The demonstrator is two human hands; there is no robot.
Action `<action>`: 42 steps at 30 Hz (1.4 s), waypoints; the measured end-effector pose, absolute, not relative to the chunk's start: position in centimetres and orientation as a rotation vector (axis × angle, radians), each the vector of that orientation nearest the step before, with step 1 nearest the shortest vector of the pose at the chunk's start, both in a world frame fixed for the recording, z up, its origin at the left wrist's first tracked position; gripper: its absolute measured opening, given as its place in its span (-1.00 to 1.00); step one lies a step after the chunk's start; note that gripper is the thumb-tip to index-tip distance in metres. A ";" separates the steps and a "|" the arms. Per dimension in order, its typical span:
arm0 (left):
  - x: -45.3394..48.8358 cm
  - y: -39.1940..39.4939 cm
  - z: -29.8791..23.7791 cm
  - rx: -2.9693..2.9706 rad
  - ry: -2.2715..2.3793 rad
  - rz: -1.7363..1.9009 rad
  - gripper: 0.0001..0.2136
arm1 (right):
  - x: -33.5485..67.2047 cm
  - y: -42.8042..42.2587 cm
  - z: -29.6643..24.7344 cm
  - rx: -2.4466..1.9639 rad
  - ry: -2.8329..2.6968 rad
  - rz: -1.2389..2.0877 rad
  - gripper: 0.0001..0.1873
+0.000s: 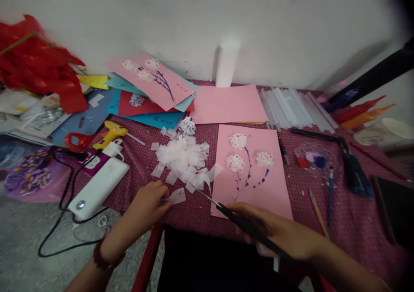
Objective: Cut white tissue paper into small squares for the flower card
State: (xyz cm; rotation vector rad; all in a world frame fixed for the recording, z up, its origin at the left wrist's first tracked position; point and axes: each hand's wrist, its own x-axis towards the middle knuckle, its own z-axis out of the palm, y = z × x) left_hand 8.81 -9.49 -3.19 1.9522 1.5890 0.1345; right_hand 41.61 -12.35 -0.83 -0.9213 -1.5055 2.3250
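Note:
My left hand (149, 203) is closed in a pinch on the edge of a small white paper piece (177, 196), low over the cloth. In my right hand (268, 227) is a slim black-handled tool (246, 227) with a thin metal end; its exact kind does not show. That metal end points at a heap of white paper squares (181, 154). A crumpled white and blue paper ball (186, 126) lies behind the heap. Beside the right hand lies a pink sheet (223, 175) bearing three white puffs speckled red, with blue stems painted below.
Finished-looking cards (181, 89) are stacked at the back, beside a blank pink sheet (229, 104). Glue sticks (291, 106), a paint palette (312, 156), a paintbrush (330, 197) and a pencil (318, 212) lie right. Left are a yellow glue gun (111, 133) and a white power bank (98, 188).

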 end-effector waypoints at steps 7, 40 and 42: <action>7.5 -10.1 -3.1 1.129 1.410 0.708 -0.80 | 39.8 -13.5 -1.4 -0.974 -1.455 2.230 -0.26; 8.6 -8.4 -3.9 0.493 1.249 0.947 -0.65 | 32.9 -10.1 -0.8 -0.990 -1.397 2.167 -0.49; 8.9 -8.3 -3.6 0.484 1.241 0.955 -0.65 | 32.9 -10.1 -1.1 -0.952 -1.382 2.176 -0.47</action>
